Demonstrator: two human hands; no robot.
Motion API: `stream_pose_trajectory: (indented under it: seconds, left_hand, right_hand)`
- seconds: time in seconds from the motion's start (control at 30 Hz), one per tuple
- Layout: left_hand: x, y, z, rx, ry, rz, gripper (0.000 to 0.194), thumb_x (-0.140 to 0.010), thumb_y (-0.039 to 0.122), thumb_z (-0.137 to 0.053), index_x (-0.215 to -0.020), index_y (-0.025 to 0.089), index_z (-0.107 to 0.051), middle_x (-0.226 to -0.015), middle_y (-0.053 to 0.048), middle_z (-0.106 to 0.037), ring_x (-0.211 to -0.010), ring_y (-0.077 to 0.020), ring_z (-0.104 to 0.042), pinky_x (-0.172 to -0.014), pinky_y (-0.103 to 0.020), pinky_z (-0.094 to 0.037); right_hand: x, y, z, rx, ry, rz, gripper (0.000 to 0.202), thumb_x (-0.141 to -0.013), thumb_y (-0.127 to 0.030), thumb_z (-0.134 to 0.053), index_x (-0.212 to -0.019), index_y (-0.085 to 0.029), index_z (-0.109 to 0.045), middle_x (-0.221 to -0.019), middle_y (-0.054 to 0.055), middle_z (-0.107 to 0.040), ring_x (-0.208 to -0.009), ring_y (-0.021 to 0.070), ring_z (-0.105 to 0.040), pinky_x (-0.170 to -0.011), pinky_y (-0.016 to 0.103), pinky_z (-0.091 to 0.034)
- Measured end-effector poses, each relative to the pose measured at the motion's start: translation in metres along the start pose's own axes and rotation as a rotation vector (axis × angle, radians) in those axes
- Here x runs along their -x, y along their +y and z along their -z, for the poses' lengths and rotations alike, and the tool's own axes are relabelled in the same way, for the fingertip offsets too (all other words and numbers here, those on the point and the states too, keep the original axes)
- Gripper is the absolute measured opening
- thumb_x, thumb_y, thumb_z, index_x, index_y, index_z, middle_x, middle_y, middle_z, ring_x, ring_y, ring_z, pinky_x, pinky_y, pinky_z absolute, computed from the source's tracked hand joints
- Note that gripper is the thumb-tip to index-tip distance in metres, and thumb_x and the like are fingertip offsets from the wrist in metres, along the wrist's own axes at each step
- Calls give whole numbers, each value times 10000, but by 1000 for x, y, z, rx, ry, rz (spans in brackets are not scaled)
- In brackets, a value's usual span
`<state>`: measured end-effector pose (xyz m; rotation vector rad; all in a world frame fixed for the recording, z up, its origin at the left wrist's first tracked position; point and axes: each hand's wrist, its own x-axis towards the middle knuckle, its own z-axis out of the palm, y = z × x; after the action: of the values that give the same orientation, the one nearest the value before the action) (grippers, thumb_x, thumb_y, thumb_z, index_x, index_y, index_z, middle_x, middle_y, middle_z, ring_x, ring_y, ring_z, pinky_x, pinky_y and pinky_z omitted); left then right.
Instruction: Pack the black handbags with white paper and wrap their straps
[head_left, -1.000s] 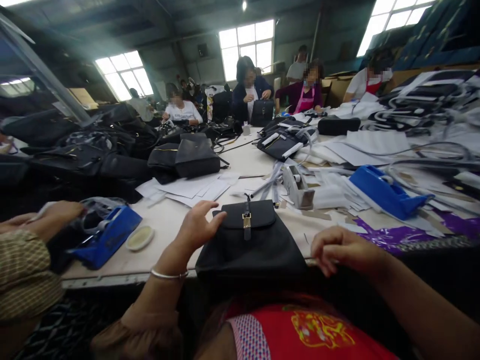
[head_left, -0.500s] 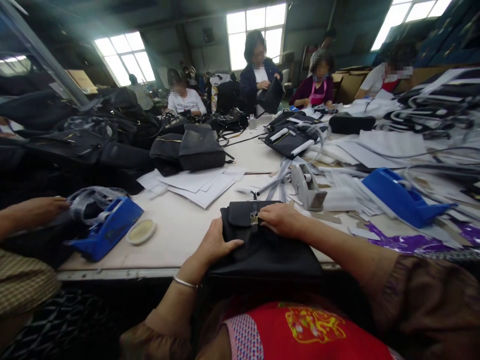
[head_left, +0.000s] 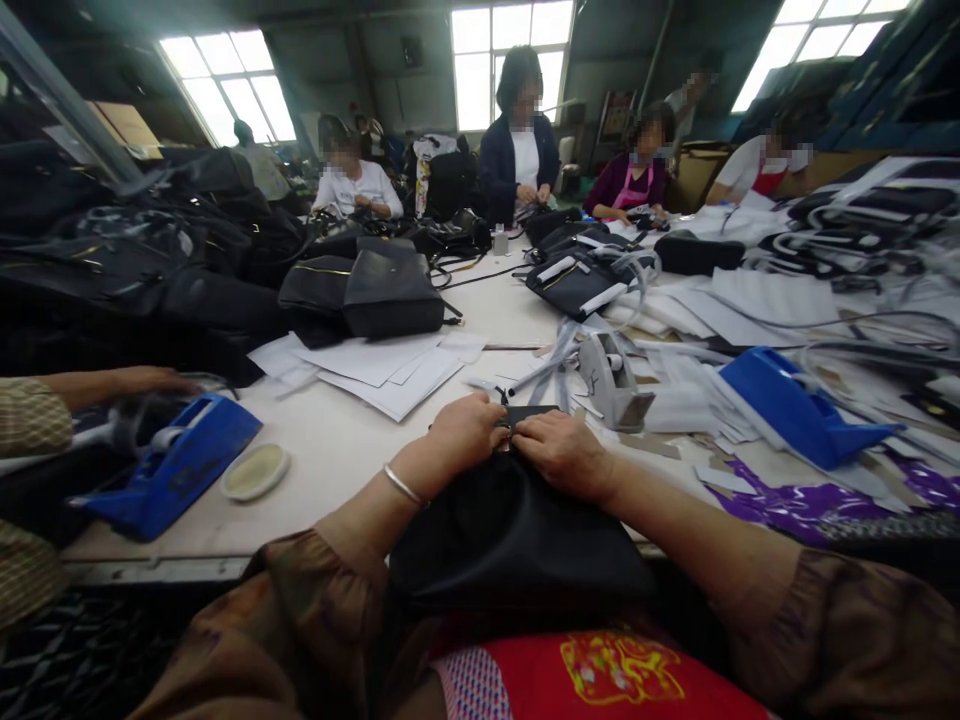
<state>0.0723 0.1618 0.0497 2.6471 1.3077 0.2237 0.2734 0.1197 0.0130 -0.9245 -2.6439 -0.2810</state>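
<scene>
A black handbag (head_left: 517, 535) lies in front of me, its lower end over the table edge near my red apron. Both hands meet at its flap, around a small metal clasp (head_left: 506, 442) that my fingers mostly cover. My left hand (head_left: 469, 430), with a silver bangle at the wrist, has its fingers bent and pressed at the clasp's left side. My right hand (head_left: 559, 450) is closed over the flap from the right, fingertips at the clasp. A short black strap end (head_left: 502, 396) sticks up beyond the flap.
Blue tape dispensers stand left (head_left: 180, 460) and right (head_left: 802, 405), a grey one (head_left: 611, 385) ahead. White sheets (head_left: 390, 375), a round dish (head_left: 255, 470) and black bags (head_left: 394, 285) lie on the table (head_left: 337, 460). A co-worker's hand (head_left: 154, 380) is at left. Other people work opposite.
My left hand has moved from the bag's left side up to the clasp, beside my right hand. The co-worker's hand at left has reached farther over the tape dispenser.
</scene>
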Motion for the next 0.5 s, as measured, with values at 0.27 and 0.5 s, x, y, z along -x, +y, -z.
stream_pose_trajectory:
  seconds: [0.27, 0.5]
  left_hand:
    - [-12, 15, -4, -136, -130, -3, 243, -886, 250, -540, -846, 117, -739, -848, -162, -676, -769, -278, -667, -714, -374, -504]
    - [-12, 12, -13, -166, -61, 26, 209, -870, 214, -530, -849, 121, -716, -847, -141, -679, -783, -250, -661, -716, -340, -502]
  right_hand:
    - [2, 2, -3, -23, 50, -6, 179, -933, -134, -518, -953, -135, -696, -951, 109, -692, -850, 212, -583, -766, 344, -396]
    - [4, 1, -7, -19, 86, -37, 164, -941, -169, -536, -921, -150, -698, -930, 96, -699, -836, 211, -592, -740, 344, -385]
